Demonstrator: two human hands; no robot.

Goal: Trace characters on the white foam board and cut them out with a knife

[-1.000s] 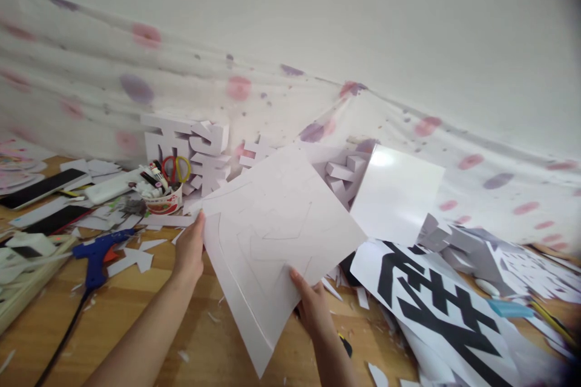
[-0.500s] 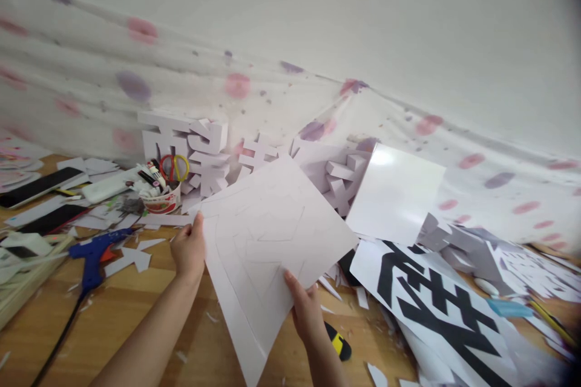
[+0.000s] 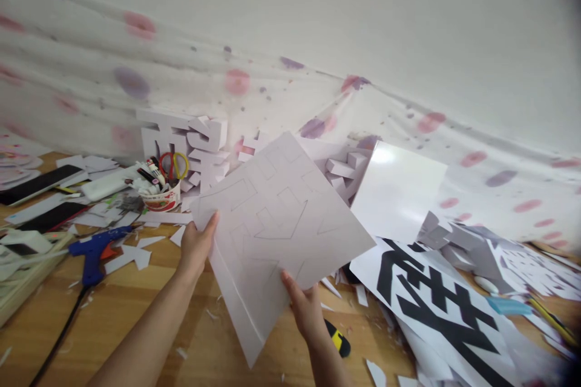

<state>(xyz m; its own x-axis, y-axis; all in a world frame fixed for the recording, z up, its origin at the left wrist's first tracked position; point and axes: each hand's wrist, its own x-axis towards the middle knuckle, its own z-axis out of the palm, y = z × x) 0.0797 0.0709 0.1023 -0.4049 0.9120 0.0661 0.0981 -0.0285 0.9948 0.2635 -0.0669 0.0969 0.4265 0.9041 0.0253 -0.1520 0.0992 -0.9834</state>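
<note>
A white sheet of card (image 3: pixel 272 211) with faint pencil outlines is held up, tilted, above the wooden table. My left hand (image 3: pixel 198 243) grips its left edge, thumb on the front face and fingers behind. At the lower right edge, my right hand (image 3: pixel 307 308) pinches the card with the thumb on the drawn side; its other fingers are mostly hidden behind. Just beyond my right hand lies a yellow and black utility knife (image 3: pixel 338 338), partly covered by that hand.
Left stand a blue hot glue gun (image 3: pixel 93 251) and a tub of pens and scissors (image 3: pixel 161 196). White 3D characters (image 3: pixel 184 139) line the back beside a blank glossy board (image 3: pixel 398 190). A sheet with bold black strokes (image 3: pixel 431 296) lies right; paper scraps litter the wooden table (image 3: pixel 149 290).
The card has turned and risen slightly, its top corner higher and its right corner farther right. My left hand has shifted a little to the right with it.
</note>
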